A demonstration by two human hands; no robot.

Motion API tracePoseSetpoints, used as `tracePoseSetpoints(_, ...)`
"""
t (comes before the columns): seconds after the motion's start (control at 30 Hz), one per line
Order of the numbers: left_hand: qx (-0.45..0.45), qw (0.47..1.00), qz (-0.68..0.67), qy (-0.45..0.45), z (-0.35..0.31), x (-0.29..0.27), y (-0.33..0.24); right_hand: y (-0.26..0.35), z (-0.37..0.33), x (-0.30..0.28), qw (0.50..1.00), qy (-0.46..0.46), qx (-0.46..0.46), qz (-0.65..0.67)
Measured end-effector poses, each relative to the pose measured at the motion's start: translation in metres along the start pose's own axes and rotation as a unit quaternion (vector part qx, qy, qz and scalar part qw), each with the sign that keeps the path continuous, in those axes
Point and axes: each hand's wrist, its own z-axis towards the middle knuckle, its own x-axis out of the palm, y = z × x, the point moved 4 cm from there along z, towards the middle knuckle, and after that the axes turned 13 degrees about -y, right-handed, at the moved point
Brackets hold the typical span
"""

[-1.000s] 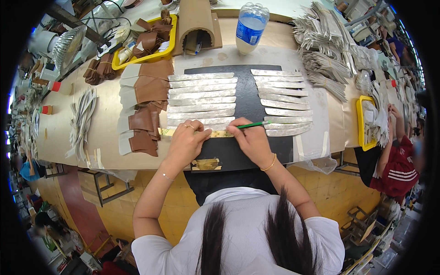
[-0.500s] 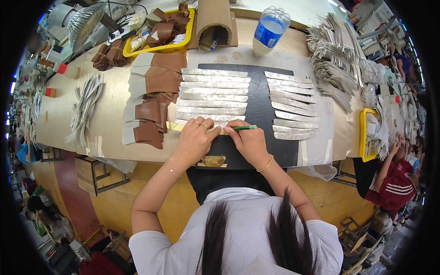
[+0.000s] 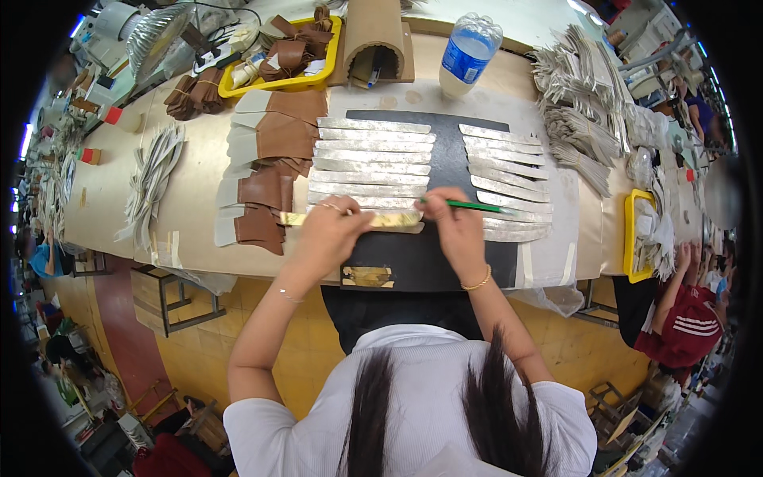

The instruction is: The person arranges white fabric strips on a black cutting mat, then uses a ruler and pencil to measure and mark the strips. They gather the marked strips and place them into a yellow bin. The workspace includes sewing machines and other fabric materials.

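My left hand (image 3: 327, 237) is closed on a narrow yellowish strip (image 3: 395, 219), which sticks out on both sides of the fingers. This strip lies over the nearest of the silvery-white curved strips (image 3: 369, 168) laid in a column on the black mat. In my right hand (image 3: 457, 226) is a slim green pencil (image 3: 475, 207), its length pointing to the right. The fingertips of that hand are by the right end of the yellowish strip; whether they touch it I cannot tell. A second column of silvery-white strips (image 3: 509, 176) lies to the right.
Brown leather pieces (image 3: 262, 191) overlap left of the strips. At the back stand a yellow tray (image 3: 334, 71), a brown arched holder (image 3: 373, 32) and a plastic bottle (image 3: 469, 60). Bundled pale strips (image 3: 584, 131) are piled at right. A person in red (image 3: 683, 318) sits farther right.
My right hand has lifted and moved slightly right, and the green pencil now reaches farther right. The yellowish strip has shifted a little away from me and shows more.
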Motion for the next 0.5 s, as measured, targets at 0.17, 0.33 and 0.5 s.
tracePoseSetpoints(0.17, -0.275, 0.927, -0.206, -0.149, -0.004, -0.049, 0.025, 0.016, 0.01, -0.038, 0.986, -0.062, 0.058, 0.14)
tracePoseSetpoints(0.33, -0.305, 0.819, -0.47, -0.124, -0.001, -0.042, -0.002, 0.022, -0.005, -0.039, 0.997, -0.001, -0.02, 0.077)
tracePoseSetpoints(0.5, -0.312, 0.823, -0.47, -0.069, -0.009, 0.012, -0.061, 0.045, -0.036, -0.029, 0.994, 0.11, -0.026, -0.008)
